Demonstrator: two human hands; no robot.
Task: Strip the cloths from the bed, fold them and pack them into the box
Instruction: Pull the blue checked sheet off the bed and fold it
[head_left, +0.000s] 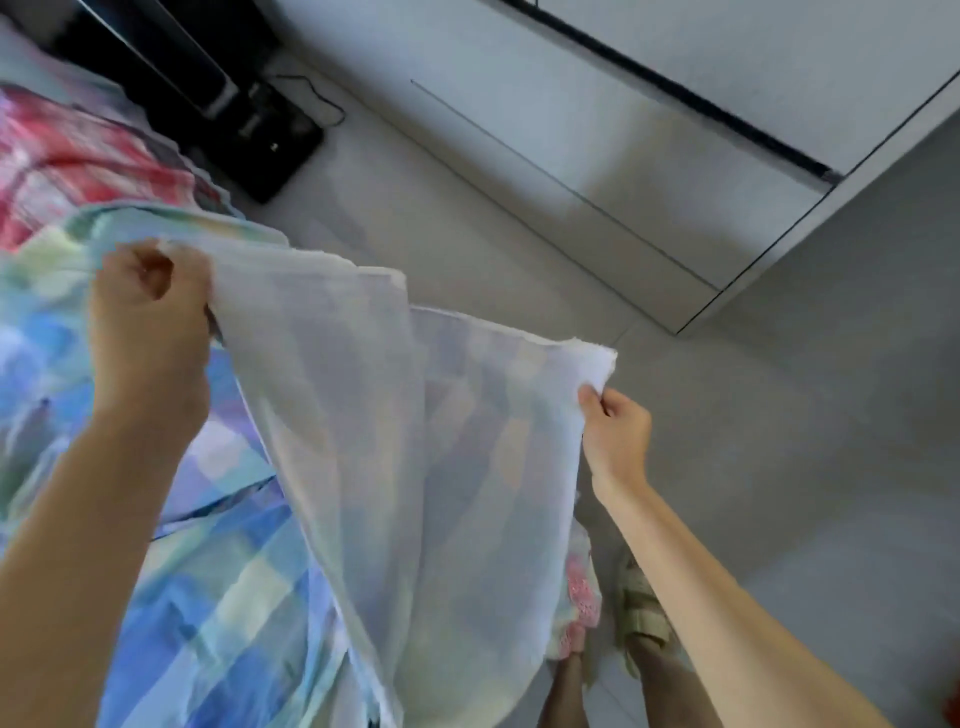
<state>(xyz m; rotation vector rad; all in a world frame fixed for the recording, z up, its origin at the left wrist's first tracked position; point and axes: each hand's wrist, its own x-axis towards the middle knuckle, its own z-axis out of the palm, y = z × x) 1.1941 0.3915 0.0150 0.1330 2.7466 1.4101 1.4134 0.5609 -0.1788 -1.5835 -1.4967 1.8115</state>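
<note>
A thin cloth in blue, green and white checks hangs between my two hands, its pale underside facing me. My left hand grips one upper corner above the bed. My right hand pinches the other upper corner out over the floor. The rest of the cloth drapes down over the bed edge at the lower left. A red and pink checked cloth lies on the bed at the far left. No box is in view.
Grey floor tiles spread to the right. White wardrobe doors stand at the top. A black device with a cable sits on the floor by the bed. My sandalled feet are below the cloth.
</note>
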